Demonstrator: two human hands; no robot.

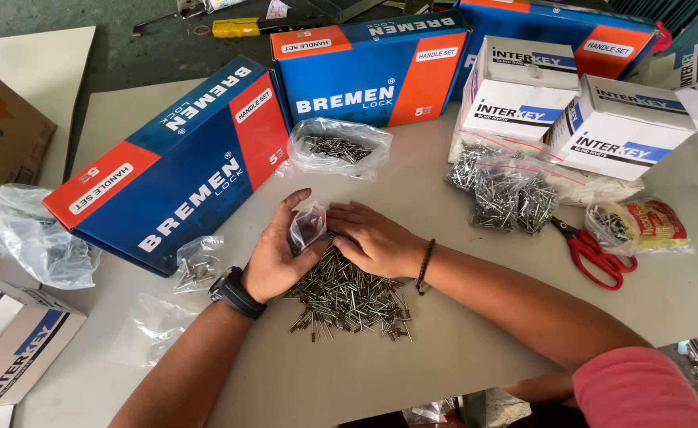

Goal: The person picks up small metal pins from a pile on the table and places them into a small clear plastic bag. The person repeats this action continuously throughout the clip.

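- Left hand [273,257], with a black watch on the wrist, closed around a small clear plastic bag [307,226], thumb and fingers pinching its mouth open just above the table.
- Right hand [372,238] lying flat and half curled on the far edge of the loose pile of rivets [349,299], fingertips touching the bag; whether any rivets are pinched between them, cannot tell, because the fingers cover that spot.
- Both hands close together, meeting at the bag, in the middle of the grey table [444,349].
- Seemingly early to middle of the bagging: the bag in hand looks nearly empty, and a large heap remains loose on the table, near side of the hands.
- Already filled, by the look: 1 small bag of rivets [196,265] to the left beside the long blue and orange box [182,170], 1 bigger bag [337,148] further away, and several full bags [503,190] to the right under 2 white boxes [571,111].
- An empty clear bag [154,321] lying flat near left, probably waiting for use.
- Red scissors [594,252] resting at the right, untouched, well apart from both hands.
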